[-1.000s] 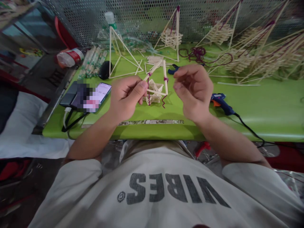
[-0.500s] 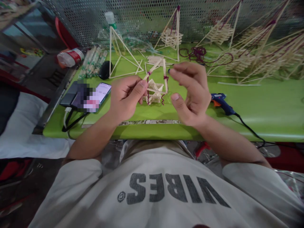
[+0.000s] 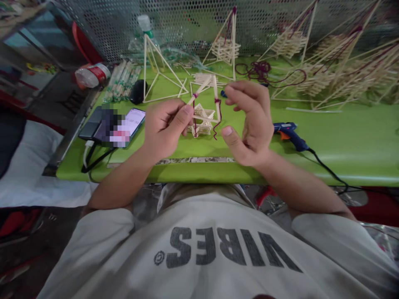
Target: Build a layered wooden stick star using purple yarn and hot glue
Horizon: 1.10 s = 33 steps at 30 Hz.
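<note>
My left hand [image 3: 165, 128] is closed, pinching one stick of a small triangular stick frame [image 3: 205, 104] held above the green table [image 3: 343, 141]. Dark red yarn [image 3: 217, 118] is tied on two sticks of the frame and dangles down. My right hand [image 3: 249, 120] hovers just right of the frame with fingers spread and thumb out, fingertips close to the yarn on the right stick, holding nothing that I can see. A small stacked-stick block [image 3: 202, 122] sits under the frame.
A blue glue gun [image 3: 289, 133] with a black cord lies right of my hand. A phone [image 3: 118, 124] rests at the left. Stick pyramids [image 3: 156, 70] and finished stick hangers [image 3: 327, 70] stand along the mesh wall, with loose red yarn [image 3: 262, 70], a black mouse [image 3: 137, 91] and a plastic bottle [image 3: 92, 74].
My right hand opened from a loose curl, moved left toward the frame's right stick, and its thumb dropped lower. The left hand and frame stayed put.
</note>
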Tool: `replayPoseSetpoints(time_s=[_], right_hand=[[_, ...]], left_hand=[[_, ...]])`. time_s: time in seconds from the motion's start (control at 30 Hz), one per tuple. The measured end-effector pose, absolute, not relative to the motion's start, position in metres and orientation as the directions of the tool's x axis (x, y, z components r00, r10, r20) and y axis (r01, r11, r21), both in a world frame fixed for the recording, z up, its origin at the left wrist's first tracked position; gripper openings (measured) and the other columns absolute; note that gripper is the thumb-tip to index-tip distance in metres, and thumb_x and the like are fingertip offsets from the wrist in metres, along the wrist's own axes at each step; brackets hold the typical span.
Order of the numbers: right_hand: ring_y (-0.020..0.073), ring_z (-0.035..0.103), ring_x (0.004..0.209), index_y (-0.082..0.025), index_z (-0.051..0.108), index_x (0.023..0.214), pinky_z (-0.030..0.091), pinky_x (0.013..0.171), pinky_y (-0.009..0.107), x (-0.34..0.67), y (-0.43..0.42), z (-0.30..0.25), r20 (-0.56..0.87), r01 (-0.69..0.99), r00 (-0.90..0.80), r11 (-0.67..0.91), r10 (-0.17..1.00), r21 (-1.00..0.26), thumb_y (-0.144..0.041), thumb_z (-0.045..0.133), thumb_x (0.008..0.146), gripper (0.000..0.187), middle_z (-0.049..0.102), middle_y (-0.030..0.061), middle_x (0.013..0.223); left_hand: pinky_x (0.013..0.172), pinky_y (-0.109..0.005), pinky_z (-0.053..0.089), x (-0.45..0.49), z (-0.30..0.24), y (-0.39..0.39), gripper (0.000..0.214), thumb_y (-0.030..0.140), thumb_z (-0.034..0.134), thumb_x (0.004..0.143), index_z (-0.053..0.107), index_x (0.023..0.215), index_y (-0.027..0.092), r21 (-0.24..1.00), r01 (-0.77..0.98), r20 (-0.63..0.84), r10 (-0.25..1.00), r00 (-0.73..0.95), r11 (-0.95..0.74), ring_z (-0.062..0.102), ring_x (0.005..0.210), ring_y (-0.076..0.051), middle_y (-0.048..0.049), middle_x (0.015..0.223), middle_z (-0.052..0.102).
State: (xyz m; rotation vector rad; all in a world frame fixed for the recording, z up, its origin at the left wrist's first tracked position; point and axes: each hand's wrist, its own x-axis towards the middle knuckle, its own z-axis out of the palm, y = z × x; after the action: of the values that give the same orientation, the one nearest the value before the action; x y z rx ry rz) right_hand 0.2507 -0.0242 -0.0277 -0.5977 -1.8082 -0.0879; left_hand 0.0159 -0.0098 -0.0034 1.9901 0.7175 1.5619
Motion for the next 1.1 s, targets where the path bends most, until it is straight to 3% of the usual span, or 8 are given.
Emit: replayPoseSetpoints(time_s=[0.17, 0.33, 0.53, 0.67, 0.87, 0.97, 1.1], right_hand=[[0.0417, 0.065, 0.145, -0.041, 0.053, 0.166, 0.062, 0.120, 0.068, 0.255, -0.028, -0.028, 0.882, 0.497, -0.210, 0.824, 0.421, -0.274, -0.065, 0.047, 0.109, 0.063, 0.058, 0.0143, 0.159], [0.0430, 0.057, 0.156, -0.044, 0.058, 0.162, 0.062, 0.121, 0.064, 0.259, -0.039, -0.026, 0.736, 0.680, -0.291, 0.673, 0.611, -0.290, -0.059, 0.058, 0.107, 0.058, 0.054, 0.0124, 0.170], [0.0405, 0.064, 0.145, -0.037, 0.069, 0.152, 0.065, 0.110, 0.061, 0.255, -0.035, -0.023, 0.861, 0.507, -0.288, 0.830, 0.419, -0.235, -0.050, 0.055, 0.110, 0.046, 0.056, 0.0141, 0.165], [0.0396, 0.067, 0.138, -0.033, 0.073, 0.147, 0.066, 0.105, 0.059, 0.254, -0.034, -0.021, 0.899, 0.494, -0.285, 0.855, 0.332, -0.159, -0.044, 0.060, 0.107, 0.043, 0.060, 0.0152, 0.159], [0.0415, 0.065, 0.145, -0.036, 0.068, 0.155, 0.062, 0.116, 0.062, 0.254, -0.039, -0.019, 0.860, 0.546, -0.281, 0.808, 0.425, -0.221, -0.048, 0.061, 0.107, 0.050, 0.059, 0.0143, 0.166], [0.0420, 0.065, 0.144, -0.033, 0.073, 0.147, 0.062, 0.115, 0.066, 0.253, -0.037, -0.019, 0.855, 0.576, -0.291, 0.792, 0.430, -0.202, -0.054, 0.058, 0.108, 0.047, 0.059, 0.0151, 0.165], [0.0386, 0.066, 0.140, -0.031, 0.075, 0.136, 0.065, 0.111, 0.062, 0.254, -0.036, -0.020, 0.839, 0.628, -0.286, 0.752, 0.464, -0.201, -0.055, 0.054, 0.110, 0.042, 0.061, 0.0174, 0.162]], left_hand=[[0.045, -0.032, 0.033, 0.014, -0.003, -0.013, 0.051, 0.053, 0.070, 0.113, 0.067, 0.071, 0.024, 0.678, 0.124, 0.690, 0.686, 0.231, -0.724, 0.051, 0.046, -0.009, 0.0032, 0.054, 0.057], [0.051, -0.033, 0.033, 0.012, -0.001, -0.017, 0.056, 0.054, 0.066, 0.115, 0.064, 0.069, 0.023, 0.609, 0.234, 0.719, 0.652, 0.241, -0.758, 0.051, 0.049, -0.009, 0.0033, 0.056, 0.056], [0.050, -0.035, 0.029, 0.012, -0.002, -0.018, 0.056, 0.054, 0.067, 0.115, 0.064, 0.067, 0.024, 0.581, 0.271, 0.732, 0.638, 0.239, -0.768, 0.045, 0.048, -0.010, 0.0030, 0.055, 0.055], [0.052, -0.032, 0.030, 0.012, -0.001, -0.019, 0.055, 0.051, 0.066, 0.116, 0.063, 0.068, 0.022, 0.587, 0.284, 0.726, 0.648, 0.230, -0.758, 0.047, 0.050, -0.008, 0.0036, 0.058, 0.056], [0.052, -0.032, 0.029, 0.012, -0.002, -0.019, 0.056, 0.054, 0.065, 0.116, 0.063, 0.069, 0.023, 0.557, 0.301, 0.745, 0.626, 0.230, -0.774, 0.046, 0.049, -0.008, 0.0043, 0.056, 0.054], [0.052, -0.033, 0.027, 0.012, -0.002, -0.018, 0.056, 0.052, 0.064, 0.116, 0.062, 0.068, 0.023, 0.547, 0.311, 0.749, 0.620, 0.233, -0.777, 0.045, 0.049, -0.008, 0.0039, 0.056, 0.053], [0.053, -0.034, 0.026, 0.012, -0.002, -0.018, 0.053, 0.048, 0.064, 0.116, 0.061, 0.069, 0.023, 0.538, 0.314, 0.743, 0.617, 0.261, -0.782, 0.042, 0.049, -0.008, 0.0042, 0.056, 0.054]])
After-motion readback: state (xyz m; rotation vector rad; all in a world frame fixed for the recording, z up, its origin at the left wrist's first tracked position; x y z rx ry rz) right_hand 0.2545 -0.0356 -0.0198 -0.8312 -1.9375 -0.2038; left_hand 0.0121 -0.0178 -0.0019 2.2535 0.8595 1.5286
